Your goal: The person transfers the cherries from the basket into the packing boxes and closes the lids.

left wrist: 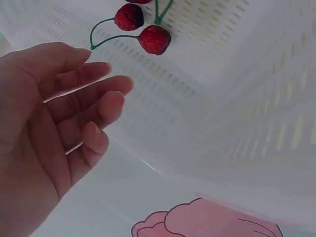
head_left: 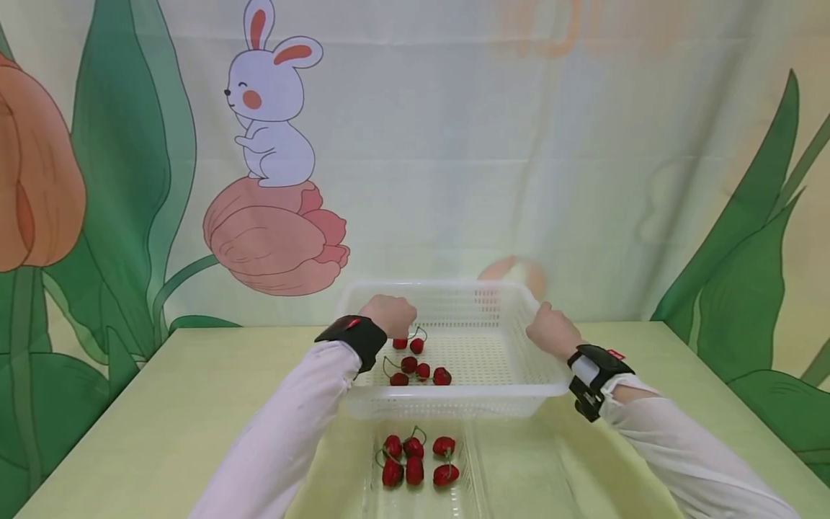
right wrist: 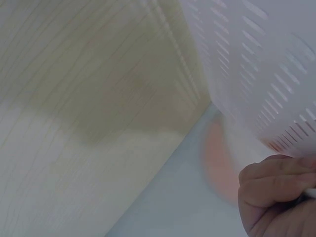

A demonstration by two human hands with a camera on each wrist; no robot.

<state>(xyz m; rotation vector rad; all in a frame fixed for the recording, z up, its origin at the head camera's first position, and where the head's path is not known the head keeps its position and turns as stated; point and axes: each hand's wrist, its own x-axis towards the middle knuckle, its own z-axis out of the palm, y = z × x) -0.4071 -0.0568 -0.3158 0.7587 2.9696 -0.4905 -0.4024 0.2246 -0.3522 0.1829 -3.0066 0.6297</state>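
A white perforated plastic basket [head_left: 454, 391] stands tilted on the table, with several red cherries [head_left: 423, 371] on green stems in its left part. My right hand [head_left: 553, 330] grips the basket's right rim; in the right wrist view its curled fingers [right wrist: 276, 180] are at the rim. Over the basket's left side is my left hand [head_left: 389, 315], close to a cherry pair [left wrist: 155, 39]. In the left wrist view its fingers are loosely bent and apart from the fruit, the thumb tip right at the joint of the pair's stems.
In front of the basket sits a clear divided tray [head_left: 476, 468]; several cherries [head_left: 413, 470] lie in its left compartment. The pale table [head_left: 194, 404] reaches back to a printed curtain [head_left: 415, 144] with a rabbit and tulips.
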